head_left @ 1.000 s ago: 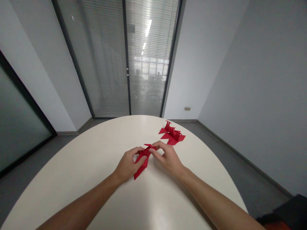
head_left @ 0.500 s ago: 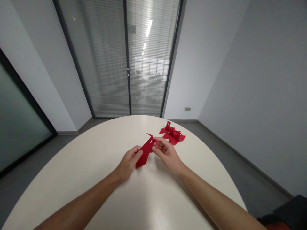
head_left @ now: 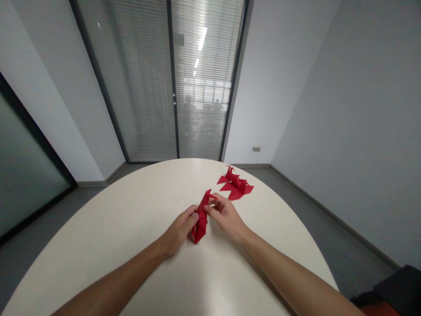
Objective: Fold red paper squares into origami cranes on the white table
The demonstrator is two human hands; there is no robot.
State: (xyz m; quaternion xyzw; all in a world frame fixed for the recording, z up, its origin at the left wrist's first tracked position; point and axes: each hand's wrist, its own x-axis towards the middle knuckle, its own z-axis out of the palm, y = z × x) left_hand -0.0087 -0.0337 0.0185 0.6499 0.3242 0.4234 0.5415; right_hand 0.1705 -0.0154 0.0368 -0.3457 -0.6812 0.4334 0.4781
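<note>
A red origami crane [head_left: 201, 224] is held between my two hands above the table, its narrow points tilted up and away from me. My left hand [head_left: 180, 226] grips its left side, thumb pressed on the folded paper. On the upper right part, my right hand [head_left: 226, 215] pinches the paper between thumb and fingers. Just beyond my right hand, finished-looking red paper cranes [head_left: 237, 188] rest close together on the table. The fingertips behind the held paper are partly hidden.
The round white table [head_left: 148, 197] spreads under both arms. Past its far edge stand glass panels with blinds [head_left: 148, 109]. A wall socket [head_left: 256, 149] is low on the far wall. A dark object [head_left: 394, 289] lies at the lower right.
The held crane has been turned, so its folded, layered side now shows instead of a flat face. Both hands have come slightly nearer to me, and my right hand has shifted its pinch.
</note>
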